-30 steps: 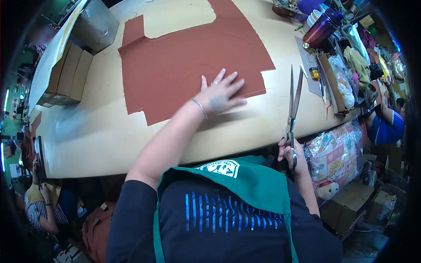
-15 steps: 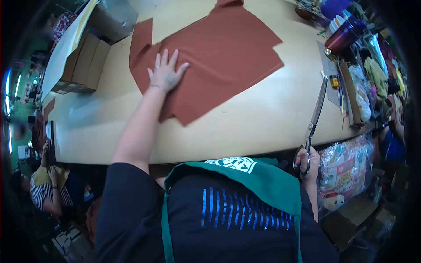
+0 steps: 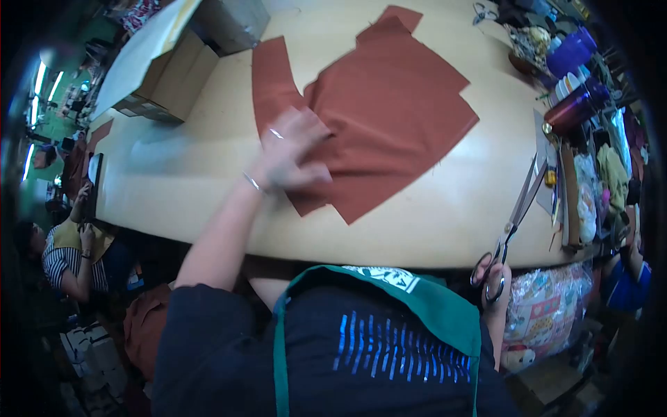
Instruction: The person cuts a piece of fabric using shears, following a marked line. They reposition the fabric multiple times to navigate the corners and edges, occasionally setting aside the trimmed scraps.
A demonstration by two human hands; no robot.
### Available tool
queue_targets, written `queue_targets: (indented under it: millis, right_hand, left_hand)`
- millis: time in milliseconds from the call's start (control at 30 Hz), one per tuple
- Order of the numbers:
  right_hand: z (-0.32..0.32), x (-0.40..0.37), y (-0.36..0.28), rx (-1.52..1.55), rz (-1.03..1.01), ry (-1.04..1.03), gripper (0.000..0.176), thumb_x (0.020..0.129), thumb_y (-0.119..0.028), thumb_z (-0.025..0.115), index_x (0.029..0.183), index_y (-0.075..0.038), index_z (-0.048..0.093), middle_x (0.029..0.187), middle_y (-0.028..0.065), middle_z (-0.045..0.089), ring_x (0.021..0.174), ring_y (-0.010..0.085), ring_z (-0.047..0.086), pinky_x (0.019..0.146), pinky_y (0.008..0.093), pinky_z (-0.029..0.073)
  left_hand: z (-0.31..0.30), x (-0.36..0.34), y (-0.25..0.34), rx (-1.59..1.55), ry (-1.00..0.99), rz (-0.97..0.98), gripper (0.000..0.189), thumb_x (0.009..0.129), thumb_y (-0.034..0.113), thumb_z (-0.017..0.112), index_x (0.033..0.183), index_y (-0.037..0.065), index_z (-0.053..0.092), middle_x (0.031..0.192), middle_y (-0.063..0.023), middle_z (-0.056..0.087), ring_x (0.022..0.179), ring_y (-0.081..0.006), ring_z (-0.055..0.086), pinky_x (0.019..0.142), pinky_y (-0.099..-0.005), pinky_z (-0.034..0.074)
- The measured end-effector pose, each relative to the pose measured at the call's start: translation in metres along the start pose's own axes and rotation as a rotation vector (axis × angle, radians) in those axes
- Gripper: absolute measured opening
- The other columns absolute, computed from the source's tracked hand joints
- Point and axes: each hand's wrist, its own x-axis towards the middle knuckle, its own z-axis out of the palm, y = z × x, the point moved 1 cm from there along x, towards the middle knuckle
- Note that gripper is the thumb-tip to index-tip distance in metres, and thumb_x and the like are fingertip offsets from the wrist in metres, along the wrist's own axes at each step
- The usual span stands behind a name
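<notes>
The table [image 3: 417,229] runs out of view at 12 o'clock, and its near edge is covered by the person's green apron and dark shirt. The brown fabric [image 3: 396,132] lies across the middle of the table. Its edge toward 8 o'clock is hidden under the left hand [image 3: 292,156]. That hand is smeared by motion blur. Its fingers look curled over the cloth, but it cannot be told whether they pinch it or only press on it. The cluttered goods at 2 o'clock, around a purple bottle [image 3: 573,108], are too small and crowded to sort out.

Half a second ago the left hand lay flat and spread on the fabric, farther toward 11 o'clock. Now it sits bunched at the cloth's near-left edge, and creases fan out from it. The fabric has turned, so its long straight edge now faces 4 o'clock.

The right hand [image 3: 493,278] is at 4 o'clock, off the table edge. It is clamped through the handles of the scissors [image 3: 517,208], whose blades stand slightly apart and point toward 1 o'clock. The fabric lies well apart from the scissors, toward 10 o'clock of them, and directly under the left hand.
</notes>
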Motion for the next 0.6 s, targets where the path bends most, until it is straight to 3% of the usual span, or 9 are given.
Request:
queue_targets:
  millis: [33,100,167,233,300,433,467,533,600]
  right_hand:
    - [0.004,0.001,-0.001,-0.024,-0.012,0.007,0.065,0.073,-0.064,0.053,0.084,-0.001,0.046,0.058,0.0012,0.045,0.050,0.0091,0.045,0.046,0.0208,0.037]
    - [0.006,0.004,-0.003,-0.048,-0.007,-0.010,0.058,0.075,-0.060,0.054,0.081,-0.003,0.046,0.057,0.0000,0.044,0.049,0.0080,0.045,0.045,0.0199,0.036]
    - [0.007,0.008,-0.005,-0.063,-0.017,-0.031,0.055,0.076,-0.058,0.055,0.081,-0.004,0.046,0.057,-0.0003,0.045,0.049,0.0077,0.044,0.045,0.0198,0.037]
    - [0.008,0.010,-0.009,-0.039,-0.030,-0.015,0.051,0.077,-0.055,0.056,0.082,-0.005,0.046,0.057,-0.0006,0.045,0.048,0.0077,0.044,0.045,0.0197,0.037]
    - [0.006,0.013,-0.012,-0.032,-0.059,0.020,0.051,0.077,-0.055,0.055,0.082,-0.005,0.046,0.057,-0.0006,0.044,0.048,0.0077,0.045,0.045,0.0195,0.037]
    - [-0.007,0.013,-0.013,-0.032,-0.068,0.130,0.048,0.079,-0.053,0.055,0.080,-0.006,0.045,0.057,-0.0017,0.043,0.048,0.0062,0.043,0.044,0.0188,0.036]
    - [-0.011,0.010,-0.016,-0.027,-0.033,0.142,0.045,0.081,-0.050,0.055,0.079,-0.006,0.044,0.056,-0.0021,0.042,0.047,0.0056,0.041,0.043,0.0189,0.035]
    - [-0.025,0.001,-0.014,-0.035,-0.016,0.185,0.045,0.080,-0.050,0.057,0.079,-0.006,0.044,0.057,-0.0024,0.041,0.047,0.0055,0.040,0.043,0.0190,0.035]
    - [-0.034,-0.010,-0.012,-0.047,0.026,0.184,0.049,0.077,-0.053,0.058,0.080,-0.006,0.044,0.058,-0.0022,0.041,0.048,0.0056,0.041,0.044,0.0191,0.035]
  left_hand:
    - [0.006,-0.003,0.031,0.056,-0.096,0.122,0.055,0.069,0.050,0.064,0.113,0.020,0.055,0.127,-0.0096,0.041,0.123,-0.0323,0.032,0.095,-0.0537,0.027]
    - [0.040,-0.009,0.064,-0.078,-0.138,0.032,0.046,0.071,0.036,0.066,0.112,0.018,0.055,0.123,-0.0059,0.047,0.122,-0.0268,0.036,0.099,-0.0465,0.026]
    - [0.058,0.014,0.062,-0.057,0.014,0.081,0.028,0.072,0.022,0.064,0.099,0.016,0.058,0.103,-0.0020,0.054,0.106,-0.0246,0.048,0.087,-0.0446,0.038]
    - [0.069,0.048,0.075,-0.067,-0.041,0.020,0.016,0.070,0.015,0.062,0.086,0.013,0.057,0.087,-0.0019,0.053,0.089,-0.0240,0.054,0.073,-0.0426,0.044]
    - [0.087,0.078,0.115,-0.268,0.150,0.059,0.015,0.069,0.016,0.060,0.083,0.011,0.056,0.079,-0.0040,0.052,0.079,-0.0248,0.055,0.066,-0.0397,0.047]
    - [0.082,0.100,0.205,-0.293,-0.171,-0.001,0.032,0.077,0.032,0.057,0.097,0.007,0.053,0.103,-0.0094,0.049,0.100,-0.0276,0.048,0.076,-0.0466,0.044]
    - [0.075,0.102,0.202,-0.275,-0.401,-0.063,0.053,0.078,0.045,0.056,0.115,0.008,0.047,0.128,-0.0122,0.037,0.120,-0.0305,0.034,0.088,-0.0572,0.034]
    - [0.078,0.100,0.178,-0.298,-0.364,-0.133,0.064,0.078,0.050,0.052,0.130,0.017,0.037,0.142,-0.0104,0.021,0.133,-0.0292,0.010,0.096,-0.0658,0.016]
    - [0.081,0.112,0.125,0.014,-0.151,-0.025,0.051,0.082,0.047,0.046,0.126,0.021,0.041,0.141,-0.0056,0.022,0.130,-0.0308,0.016,0.092,-0.0697,0.019]
